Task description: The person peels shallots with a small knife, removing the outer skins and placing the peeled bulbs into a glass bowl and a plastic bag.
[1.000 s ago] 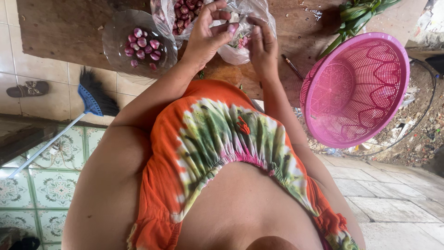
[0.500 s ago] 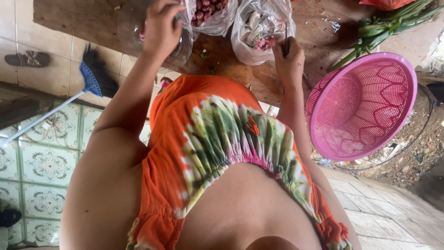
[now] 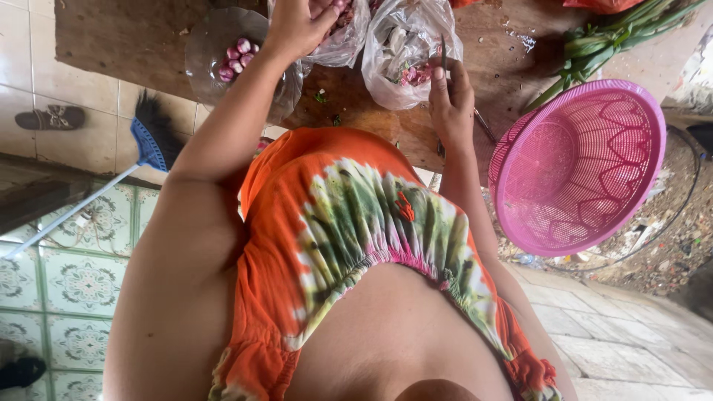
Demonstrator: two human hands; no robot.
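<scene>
Wooden counter [image 3: 134,44] fills the frame's top, where the left hand [image 3: 293,26] digs closed into a clear bag of shallots [image 3: 345,33] while the right hand [image 3: 449,96] grips a small knife [image 3: 443,52] upright beside the peelings bag [image 3: 408,52], blade kept clear, with a pink basket [image 3: 579,163] at right.

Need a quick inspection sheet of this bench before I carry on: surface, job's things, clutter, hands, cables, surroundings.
Surface: worn wooden table, scraps scattered on it.
Job's things: glass bowl holding peeled shallots; clear bag of shallots; second clear bag of peelings.
Clutter: green onions; pink plastic basket at the table edge.
Hands: left hand reaches into the shallot bag; right hand grips a small knife, blade up.
Cables: nothing seen.
Surroundings: blue broom and a sandal on the tiled floor.
</scene>
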